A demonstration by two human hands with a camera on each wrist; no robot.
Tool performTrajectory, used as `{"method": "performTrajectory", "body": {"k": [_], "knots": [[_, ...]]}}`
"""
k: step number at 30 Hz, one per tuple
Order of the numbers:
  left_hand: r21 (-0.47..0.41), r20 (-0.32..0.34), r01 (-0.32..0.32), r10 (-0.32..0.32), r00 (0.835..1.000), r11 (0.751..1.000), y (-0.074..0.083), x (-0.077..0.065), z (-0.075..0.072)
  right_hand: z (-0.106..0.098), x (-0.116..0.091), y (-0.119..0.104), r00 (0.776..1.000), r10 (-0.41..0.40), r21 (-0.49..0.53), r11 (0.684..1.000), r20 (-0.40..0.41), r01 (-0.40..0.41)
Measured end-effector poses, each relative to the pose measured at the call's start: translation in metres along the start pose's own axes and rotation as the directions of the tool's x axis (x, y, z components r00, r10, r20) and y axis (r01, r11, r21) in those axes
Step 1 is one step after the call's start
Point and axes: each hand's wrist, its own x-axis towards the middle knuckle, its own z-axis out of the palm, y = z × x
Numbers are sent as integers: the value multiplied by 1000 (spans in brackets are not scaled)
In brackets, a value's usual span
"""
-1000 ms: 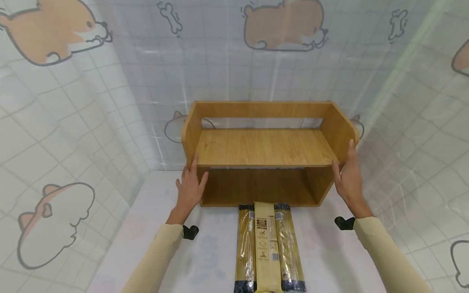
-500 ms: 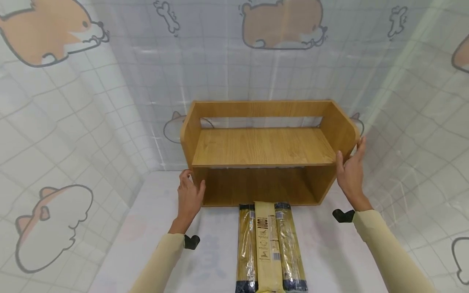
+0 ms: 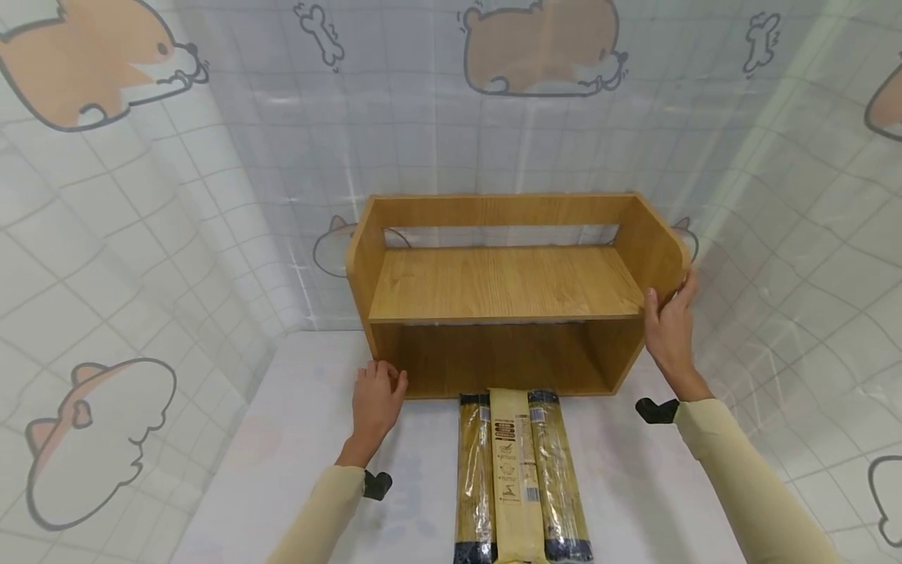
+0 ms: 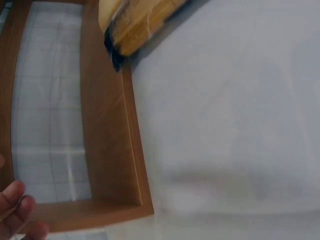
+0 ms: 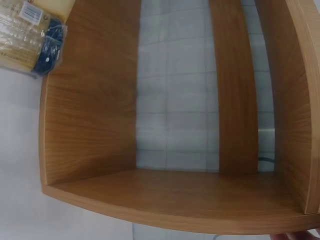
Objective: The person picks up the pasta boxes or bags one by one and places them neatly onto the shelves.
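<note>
A two-tier wooden shelf (image 3: 507, 282) stands against the back wall in the head view. My left hand (image 3: 377, 398) is at its lower left front corner, fingers loosely bent beside the side panel's edge; contact is hard to tell. In the left wrist view, fingertips (image 4: 17, 207) show in front of the shelf. At the shelf's right side, my right hand (image 3: 671, 338) holds the side panel, thumb at the front edge and fingers along the outside. Only a bit of those fingers (image 5: 295, 235) shows in the right wrist view, below the panel.
Long noodle-like packets lie in front of the shelf: a cream one (image 3: 517, 478) between two clear ones with dark ends (image 3: 474, 478). Their far ends meet the shelf's lower front edge. Walls with dog drawings (image 3: 543, 47) enclose the white surface (image 3: 310, 423).
My left hand has slid down the left side panel from the upper board to the bottom corner. The right hand has shifted slightly outward on the right panel. The shelf appears still.
</note>
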Motion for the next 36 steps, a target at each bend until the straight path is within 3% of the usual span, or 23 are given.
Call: {"method": "performTrajectory", "body": {"k": [4,7,11,16,20,26,32,36], "knots": [[-23,88,-1,3,996,1000,8,-4,8,1,-1,2,999,35,-9,999,34,-35],[-29,205,48,-41,978,998,12,-7,17,2,-2,3,996,66,-17,998,63,-65],[-28,348,105,-88,933,994,19,-13,30,4,-2,6,996,71,-45,997,62,-68],[-2,481,115,-100,871,993,28,-20,47,5,-2,9,998,52,-100,994,21,-50],[26,529,109,-106,842,994,32,-21,59,4,0,9,998,53,-129,990,21,-50],[16,557,99,-91,826,995,38,-22,64,5,1,8,996,69,-154,986,52,-60],[-17,601,111,-79,796,994,44,-29,64,5,-1,7,993,87,-173,982,74,-73],[-54,648,114,-52,760,992,49,-33,63,4,-2,7,989,101,-182,980,107,-80]]}}
